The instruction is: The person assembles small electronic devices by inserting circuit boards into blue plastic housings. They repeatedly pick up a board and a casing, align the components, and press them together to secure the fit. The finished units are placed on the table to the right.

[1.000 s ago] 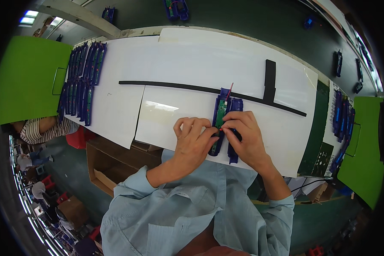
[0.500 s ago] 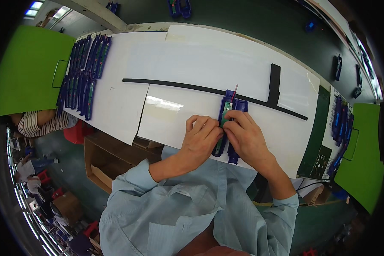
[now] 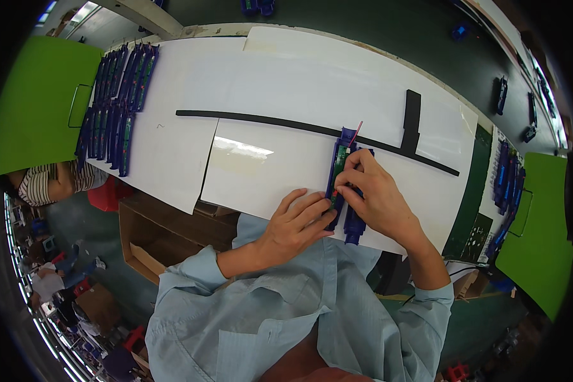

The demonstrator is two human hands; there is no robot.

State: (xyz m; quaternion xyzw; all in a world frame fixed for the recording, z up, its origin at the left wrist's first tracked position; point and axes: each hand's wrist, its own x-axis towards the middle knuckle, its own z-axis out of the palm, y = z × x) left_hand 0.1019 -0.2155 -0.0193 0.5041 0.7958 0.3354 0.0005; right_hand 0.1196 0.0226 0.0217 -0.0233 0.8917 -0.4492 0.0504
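Note:
A long dark-blue plastic housing [image 3: 347, 135] lies on the white work surface with a narrow green circuit board [image 3: 341, 156] inside it. From its far end a thin red wire [image 3: 359, 130] sticks up at a slant. My left hand [image 3: 294, 223] has its fingertips against the left side of the housing, near its lower half. Over the board, my right hand [image 3: 377, 196] is closed in a pinch of thumb and forefinger; whatever is between them is too small to make out. A second blue housing piece [image 3: 354, 228] lies alongside, partly under the right hand.
A black strip [image 3: 254, 119] crosses the board, with a short black bar [image 3: 412, 118] at its right. Rows of blue housings with green boards [image 3: 111, 137] lie at left; more blue housings [image 3: 504, 178] are at right. Below the table's left side is a cardboard box [image 3: 130, 235].
My left hand has straightened from a pinch, its fingertips now along the housing's side. The right hand has drawn slightly right, still pinching. The red wire leans further right.

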